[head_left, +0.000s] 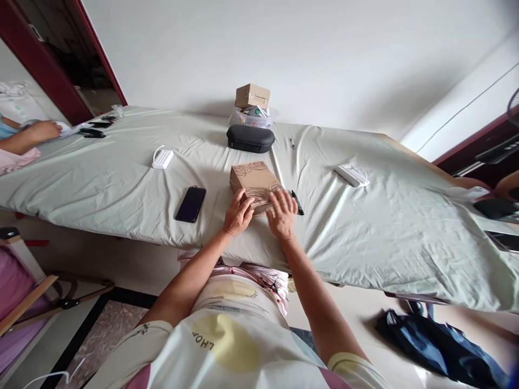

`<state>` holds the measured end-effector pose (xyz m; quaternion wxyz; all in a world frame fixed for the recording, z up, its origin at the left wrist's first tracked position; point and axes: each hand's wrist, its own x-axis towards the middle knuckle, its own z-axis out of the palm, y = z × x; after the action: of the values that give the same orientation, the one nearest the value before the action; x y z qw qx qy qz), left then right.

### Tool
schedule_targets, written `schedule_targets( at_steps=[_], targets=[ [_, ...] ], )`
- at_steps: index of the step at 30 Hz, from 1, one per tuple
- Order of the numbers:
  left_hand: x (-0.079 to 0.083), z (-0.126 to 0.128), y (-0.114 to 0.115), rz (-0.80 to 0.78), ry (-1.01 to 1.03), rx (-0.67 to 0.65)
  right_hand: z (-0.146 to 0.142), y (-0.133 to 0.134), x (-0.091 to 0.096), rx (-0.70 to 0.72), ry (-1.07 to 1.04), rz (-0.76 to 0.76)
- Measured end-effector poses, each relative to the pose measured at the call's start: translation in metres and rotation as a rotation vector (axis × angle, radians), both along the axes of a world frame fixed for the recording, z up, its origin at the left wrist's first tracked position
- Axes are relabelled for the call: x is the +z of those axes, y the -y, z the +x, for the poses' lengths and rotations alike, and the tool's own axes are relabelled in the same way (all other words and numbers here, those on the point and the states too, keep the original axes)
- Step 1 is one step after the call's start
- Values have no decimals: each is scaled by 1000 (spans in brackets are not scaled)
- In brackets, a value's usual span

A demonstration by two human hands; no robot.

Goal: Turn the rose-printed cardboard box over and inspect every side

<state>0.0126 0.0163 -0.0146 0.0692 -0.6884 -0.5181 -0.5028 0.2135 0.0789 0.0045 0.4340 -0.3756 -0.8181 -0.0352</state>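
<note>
A brown cardboard box (259,175) with dark scribbled lines on its top lies in front of me on the cloth-covered table. My left hand (238,213) touches its near left corner, thumb and fingers apart. On the near right part of the box rests my right hand (281,213), palm down with fingers spread and slightly blurred. Just beyond that hand lies a black pen-like item (298,204), partly hidden by the fingers. A dark phone (190,205) lies to the left of my left hand.
Behind the box sit a black zip case (250,139), a clear plastic tub (243,119) and a smaller carton (253,96) on top. White power banks (163,158) lie left and right. Another person's hand (44,131) is at the far left, and part of a person shows at the right edge.
</note>
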Motion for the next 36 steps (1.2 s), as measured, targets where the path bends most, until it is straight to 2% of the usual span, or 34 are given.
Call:
schedule_targets(
  at_steps=[3, 6, 8, 11, 16, 19, 28, 36],
  targets=[
    [-2, -2, -2, 10, 44, 7, 17, -17, -6, -191, -206, -139],
    [-5, -7, -4, -12, 112, 24, 24, -24, -11, -189, -288, -362],
    [-6, -10, -5, -61, 137, 39, 22, -23, -13, -161, -212, -447],
    [-5, -11, -5, -167, 154, 108, 15, -18, -13, -195, -27, -460],
    [3, -3, -4, -465, 74, 351, 10, -10, -8, -270, 119, -506],
    [8, 0, -2, -585, -3, 372, 10, -7, -5, -276, 154, -534],
    [16, -5, 2, -592, -11, 319, 9, -8, -5, -244, 148, -521],
    [14, -6, -1, -607, -6, 348, 13, -9, 1, -190, 154, -550]
  ],
)
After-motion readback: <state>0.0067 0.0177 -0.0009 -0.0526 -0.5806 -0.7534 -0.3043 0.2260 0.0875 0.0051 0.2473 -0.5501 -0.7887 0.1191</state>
